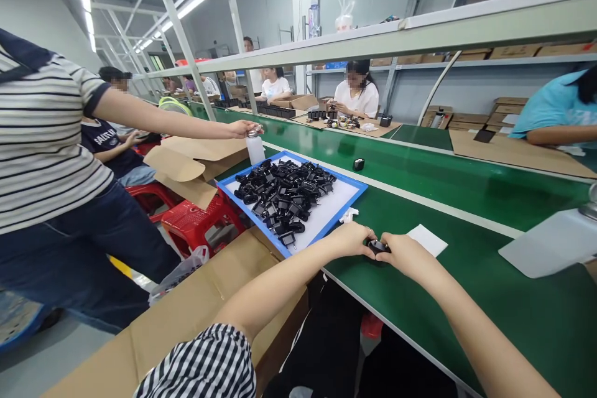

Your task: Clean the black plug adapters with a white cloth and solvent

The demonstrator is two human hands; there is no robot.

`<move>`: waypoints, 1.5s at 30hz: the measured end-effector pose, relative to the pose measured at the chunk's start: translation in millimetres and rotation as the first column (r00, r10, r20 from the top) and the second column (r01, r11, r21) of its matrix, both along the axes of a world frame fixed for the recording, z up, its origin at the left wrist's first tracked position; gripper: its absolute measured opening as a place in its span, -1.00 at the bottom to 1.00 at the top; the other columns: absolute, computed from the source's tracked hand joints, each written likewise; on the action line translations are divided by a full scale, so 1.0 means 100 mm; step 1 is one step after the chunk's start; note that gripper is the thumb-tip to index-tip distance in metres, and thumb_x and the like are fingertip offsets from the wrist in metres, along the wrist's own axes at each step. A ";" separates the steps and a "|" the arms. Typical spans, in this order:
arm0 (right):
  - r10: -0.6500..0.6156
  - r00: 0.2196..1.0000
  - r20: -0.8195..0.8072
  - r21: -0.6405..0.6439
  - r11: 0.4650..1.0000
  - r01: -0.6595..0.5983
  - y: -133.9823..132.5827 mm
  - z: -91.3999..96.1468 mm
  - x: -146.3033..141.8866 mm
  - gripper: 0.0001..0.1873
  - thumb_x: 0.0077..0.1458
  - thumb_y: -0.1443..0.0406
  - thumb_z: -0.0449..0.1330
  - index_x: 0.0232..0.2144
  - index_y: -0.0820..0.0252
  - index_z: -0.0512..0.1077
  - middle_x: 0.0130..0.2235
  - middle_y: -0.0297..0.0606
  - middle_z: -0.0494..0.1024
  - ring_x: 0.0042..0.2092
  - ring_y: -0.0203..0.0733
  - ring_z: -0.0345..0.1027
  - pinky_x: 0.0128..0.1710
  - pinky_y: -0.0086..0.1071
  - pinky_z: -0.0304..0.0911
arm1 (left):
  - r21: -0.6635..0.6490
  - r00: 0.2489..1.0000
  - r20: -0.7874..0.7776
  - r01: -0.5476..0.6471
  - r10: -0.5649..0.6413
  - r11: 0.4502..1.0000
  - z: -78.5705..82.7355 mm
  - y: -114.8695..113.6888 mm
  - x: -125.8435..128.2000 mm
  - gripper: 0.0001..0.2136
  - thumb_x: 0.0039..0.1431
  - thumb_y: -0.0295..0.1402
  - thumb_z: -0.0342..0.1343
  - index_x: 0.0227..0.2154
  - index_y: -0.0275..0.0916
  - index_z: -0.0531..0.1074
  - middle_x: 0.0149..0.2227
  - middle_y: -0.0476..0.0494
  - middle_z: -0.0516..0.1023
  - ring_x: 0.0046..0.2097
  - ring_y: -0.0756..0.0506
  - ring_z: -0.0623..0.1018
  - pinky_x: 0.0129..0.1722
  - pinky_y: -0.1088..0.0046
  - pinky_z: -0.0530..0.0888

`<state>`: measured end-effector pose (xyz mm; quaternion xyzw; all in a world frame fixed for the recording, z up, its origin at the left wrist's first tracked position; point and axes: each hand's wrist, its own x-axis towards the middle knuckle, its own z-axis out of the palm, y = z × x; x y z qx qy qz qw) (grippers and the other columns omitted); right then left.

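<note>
Both hands together on green table (pixel 489 317): my left hand (pixel 352 239) and right hand (pixel 405 255) pinch one black charger (pixel 377 246) between them. Blue tray (pixel 347 196), further left, holds many more black parts (pixel 282 196); most look unprocessed.

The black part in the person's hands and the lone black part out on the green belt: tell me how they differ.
The held black part is gripped between the left hand and right hand, mostly covered; the lone black part stands untouched, fully visible. The held one sits near the table's front edge; the lone one lies farther out. Both are small and black.
</note>
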<state>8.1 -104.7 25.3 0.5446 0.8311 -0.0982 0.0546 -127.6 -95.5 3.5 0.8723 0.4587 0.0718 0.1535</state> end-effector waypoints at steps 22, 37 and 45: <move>-0.009 0.997 -0.079 -0.112 0.994 0.001 0.07 0.08 0.02 -0.94 -0.14 0.38 0.15 -0.58 0.24 0.32 -0.56 -0.34 0.34 -0.49 -0.22 0.23 -0.64 -0.50 -0.06 | -0.147 0.977 -0.209 -0.074 0.042 0.986 0.27 0.05 0.17 -0.75 -0.26 -0.25 0.14 -0.47 -0.29 0.41 -0.55 -0.07 0.40 -0.45 -0.07 0.40 -0.59 0.55 0.21; -0.163 0.844 -0.511 -0.100 0.986 0.130 0.04 -0.31 0.27 -0.87 -0.13 0.31 0.15 -0.48 0.24 0.27 -0.51 -0.38 0.35 -0.46 -0.27 0.22 -0.56 -0.53 0.02 | -0.295 0.975 0.182 -0.069 0.127 0.953 0.04 0.13 0.06 -0.71 -0.27 -0.41 0.15 -0.37 -0.35 0.35 -0.42 -0.08 0.44 -0.39 -0.01 0.40 -0.43 0.59 0.29; -0.081 0.940 -0.330 -0.128 0.991 0.040 0.10 -0.16 0.25 -0.86 -0.13 0.30 0.19 -0.50 0.24 0.28 -0.54 -0.38 0.32 -0.47 -0.26 0.21 -0.61 -0.53 -0.04 | -0.234 0.979 0.038 -0.185 0.200 0.954 0.14 0.07 0.19 -0.79 -0.30 -0.44 0.15 -0.46 -0.30 0.41 -0.48 -0.08 0.45 -0.40 -0.08 0.40 -0.41 0.50 0.29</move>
